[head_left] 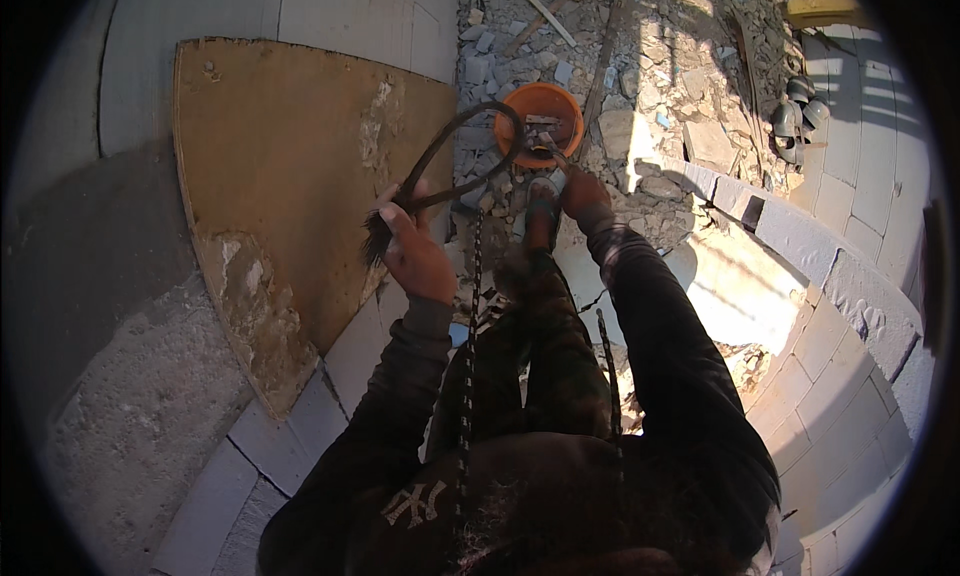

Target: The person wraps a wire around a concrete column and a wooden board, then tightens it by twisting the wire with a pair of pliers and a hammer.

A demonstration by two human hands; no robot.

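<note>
My left hand (415,251) is closed on a dark looped rope (447,136). Its bristly, frayed end sticks out below the fingers, and the loop reaches right, across the rim of an orange bucket (508,104). Pale pieces, too small to name, lie inside the bucket, which stands on the rubble. At its near right side, my right hand (583,191) is closed. From those fingers a slim pale thing (556,152) points into the bucket; its kind cannot be made out. My foot in a sandal (541,188) is just below the bucket.
A worn brown board (290,176) leans on the left wall. Broken rubble (660,86) covers the ground, with wood strips (543,11) at the far side. A low block wall (800,236) curves along the right. Dark rounded fittings (790,118) sit beyond it.
</note>
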